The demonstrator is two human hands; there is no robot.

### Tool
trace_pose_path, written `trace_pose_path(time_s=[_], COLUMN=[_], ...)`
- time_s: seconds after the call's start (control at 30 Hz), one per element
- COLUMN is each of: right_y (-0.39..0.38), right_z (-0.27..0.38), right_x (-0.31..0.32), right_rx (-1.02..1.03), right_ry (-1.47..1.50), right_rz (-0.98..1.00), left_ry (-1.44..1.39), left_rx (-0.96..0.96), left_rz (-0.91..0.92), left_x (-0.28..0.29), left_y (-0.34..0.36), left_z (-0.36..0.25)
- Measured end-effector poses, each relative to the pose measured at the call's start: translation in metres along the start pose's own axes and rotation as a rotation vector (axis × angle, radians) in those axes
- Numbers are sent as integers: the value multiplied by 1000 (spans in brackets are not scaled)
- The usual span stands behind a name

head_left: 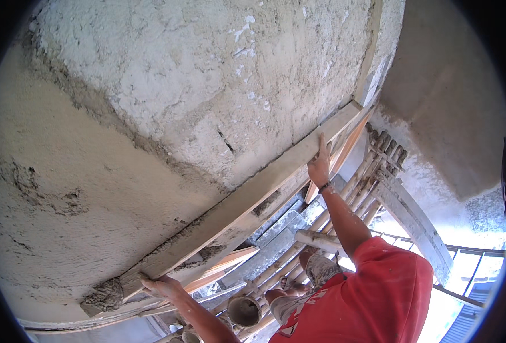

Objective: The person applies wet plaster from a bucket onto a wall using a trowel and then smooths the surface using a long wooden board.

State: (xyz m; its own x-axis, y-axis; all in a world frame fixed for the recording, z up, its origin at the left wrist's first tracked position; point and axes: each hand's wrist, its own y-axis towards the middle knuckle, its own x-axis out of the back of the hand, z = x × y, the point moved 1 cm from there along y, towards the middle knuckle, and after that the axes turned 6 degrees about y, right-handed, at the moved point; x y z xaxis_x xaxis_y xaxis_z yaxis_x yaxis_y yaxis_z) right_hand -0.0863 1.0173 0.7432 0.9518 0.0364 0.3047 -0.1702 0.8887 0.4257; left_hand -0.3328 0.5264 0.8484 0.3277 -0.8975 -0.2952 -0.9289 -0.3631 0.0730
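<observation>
A long, mortar-smeared screed board (247, 186) lies along the plastered wall, running from lower left to upper right. My left hand (160, 287) grips its lower edge close to the left end, fingers partly hidden. Farther up, my right hand (320, 164) holds the board near its other end, with the thumb laid over its face. A clump of wet mortar (105, 294) sits on the board's left end. Along its upper edge, the board meets the wall (150, 74), where rough pale plaster borders a smoother beige coat.
Below the board are bamboo poles (287, 260) of a scaffold and a round bucket (244, 311). A curved plank (416, 223) leans at the right beside a metal railing (476, 268). Bundled pole ends (387, 151) reach toward the wall corner.
</observation>
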Motion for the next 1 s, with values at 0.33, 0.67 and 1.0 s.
trace_pose_path(time_s=[0.33, 0.67, 1.0], right_y=[25, 48, 70], right_z=[-47, -106, -129], right_x=[-17, -5, 2], right_rx=[-717, -723, -31], right_ry=[1189, 917, 87], right_rz=[-277, 35, 269], left_ry=[-62, -10, -83], left_rx=[-20, 61, -109], left_rz=[-39, -104, 56], left_x=[-16, -15, -23], left_y=[-25, -28, -40], left_z=[-18, -16, -31])
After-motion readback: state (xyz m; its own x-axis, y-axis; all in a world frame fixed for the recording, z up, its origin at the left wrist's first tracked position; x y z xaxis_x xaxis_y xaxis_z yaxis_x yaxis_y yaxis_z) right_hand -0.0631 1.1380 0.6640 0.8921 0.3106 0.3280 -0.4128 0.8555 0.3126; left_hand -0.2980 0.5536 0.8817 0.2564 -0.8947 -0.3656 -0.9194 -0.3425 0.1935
